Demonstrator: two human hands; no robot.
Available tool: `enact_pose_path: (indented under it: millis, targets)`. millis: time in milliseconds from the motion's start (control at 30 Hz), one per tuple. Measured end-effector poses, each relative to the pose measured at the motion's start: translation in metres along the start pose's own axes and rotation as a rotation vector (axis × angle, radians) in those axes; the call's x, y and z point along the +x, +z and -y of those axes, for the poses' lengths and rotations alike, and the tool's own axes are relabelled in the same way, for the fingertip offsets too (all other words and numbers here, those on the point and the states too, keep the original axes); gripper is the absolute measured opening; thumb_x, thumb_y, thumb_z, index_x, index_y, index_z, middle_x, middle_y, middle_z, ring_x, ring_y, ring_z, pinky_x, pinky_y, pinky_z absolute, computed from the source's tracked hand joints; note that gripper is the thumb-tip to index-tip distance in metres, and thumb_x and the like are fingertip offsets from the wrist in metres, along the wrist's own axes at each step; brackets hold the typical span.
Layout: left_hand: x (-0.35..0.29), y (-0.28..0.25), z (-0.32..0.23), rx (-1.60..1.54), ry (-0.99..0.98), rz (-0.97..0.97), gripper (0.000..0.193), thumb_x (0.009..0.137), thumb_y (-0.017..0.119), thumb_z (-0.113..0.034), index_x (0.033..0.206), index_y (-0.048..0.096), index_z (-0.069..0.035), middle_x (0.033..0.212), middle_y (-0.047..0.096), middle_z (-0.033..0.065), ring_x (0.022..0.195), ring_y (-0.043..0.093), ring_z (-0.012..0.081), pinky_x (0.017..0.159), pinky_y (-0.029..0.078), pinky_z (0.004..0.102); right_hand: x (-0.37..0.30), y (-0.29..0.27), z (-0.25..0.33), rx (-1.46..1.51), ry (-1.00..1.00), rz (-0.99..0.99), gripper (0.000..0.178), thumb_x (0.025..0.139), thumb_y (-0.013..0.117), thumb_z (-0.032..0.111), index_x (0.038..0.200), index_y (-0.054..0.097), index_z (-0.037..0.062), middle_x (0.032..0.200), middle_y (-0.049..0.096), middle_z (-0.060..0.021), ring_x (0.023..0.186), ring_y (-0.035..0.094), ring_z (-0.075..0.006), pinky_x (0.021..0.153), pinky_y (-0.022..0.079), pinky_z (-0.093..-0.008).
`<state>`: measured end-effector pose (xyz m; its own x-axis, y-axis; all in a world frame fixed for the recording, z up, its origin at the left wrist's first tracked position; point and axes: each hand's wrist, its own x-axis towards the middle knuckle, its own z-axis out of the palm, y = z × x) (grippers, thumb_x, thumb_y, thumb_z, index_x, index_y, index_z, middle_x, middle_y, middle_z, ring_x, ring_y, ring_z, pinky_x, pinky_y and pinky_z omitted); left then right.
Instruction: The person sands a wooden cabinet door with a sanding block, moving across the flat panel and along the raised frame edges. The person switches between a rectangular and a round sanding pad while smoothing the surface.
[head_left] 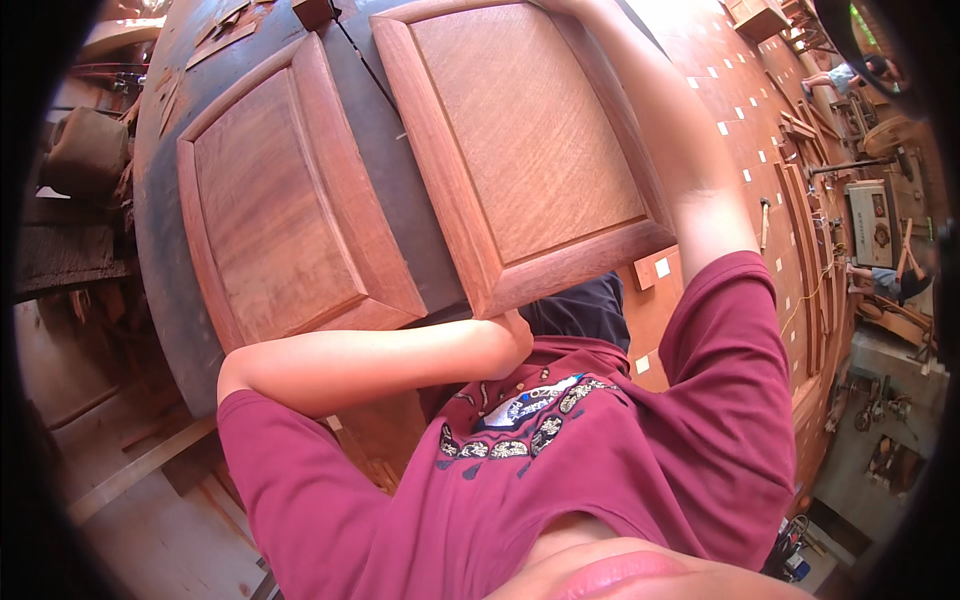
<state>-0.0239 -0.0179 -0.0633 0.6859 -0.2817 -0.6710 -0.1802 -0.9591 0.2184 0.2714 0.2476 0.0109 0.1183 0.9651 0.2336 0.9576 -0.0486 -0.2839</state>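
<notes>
I hold a reddish framed wooden panel (530, 140), and its near end overhangs the dark workbench (395, 190) toward my chest. My left hand (512, 335) is closed under the panel's near corner. My right arm runs up along its right edge. My right hand (560, 7) grips the far corner at the picture's top edge and is only partly in view. A second, similar panel (280, 200) lies flat on the bench to the left, apart from both hands.
Wood offcuts and scraps (235, 25) lie at the bench's far end. On the right are a tiled reddish floor (740, 110), long wooden frames (805, 220), machines (870, 220) and another person (845, 75) far off. Planks (140, 465) lie on the floor at lower left.
</notes>
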Motion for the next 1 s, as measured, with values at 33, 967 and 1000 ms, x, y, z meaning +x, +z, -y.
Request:
enact_pose_path:
  millis: [33,967,1000]
  targets:
    - [-0.001,0.000,0.000,0.012,-0.003,-0.029,0.031,0.091,0.066,-0.027,0.114,0.072,-0.006,0.111,0.075,0.0127,0.107,0.070,0.0308,0.097,0.050,0.0448,0.000,0.000,0.001,-0.010,-0.007,0.007,0.044,0.105,0.038,0.030,0.138,0.049,0.0032,0.144,0.046,-0.0265,0.137,0.038,-0.0455,0.112,0.028,-0.0624]
    - [-0.005,-0.019,0.010,-0.075,-0.043,0.124,0.029,0.090,0.065,-0.022,0.108,0.077,-0.003,0.114,0.075,0.0182,0.110,0.071,0.0342,0.093,0.054,0.0454,-0.072,0.023,-0.047,-0.222,-0.242,-0.231,0.032,0.095,0.049,0.025,0.115,0.060,0.0025,0.117,0.058,-0.0255,0.113,0.053,-0.0450,0.101,0.039,-0.0590]
    - [-0.005,-0.016,0.011,-0.081,-0.047,0.106,0.030,0.090,0.065,-0.022,0.109,0.076,-0.003,0.115,0.075,0.0181,0.110,0.071,0.0342,0.094,0.054,0.0451,-0.057,0.020,-0.035,-0.176,-0.142,-0.149,0.034,0.096,0.048,0.026,0.118,0.058,0.0028,0.120,0.056,-0.0248,0.116,0.050,-0.0444,0.102,0.037,-0.0594]
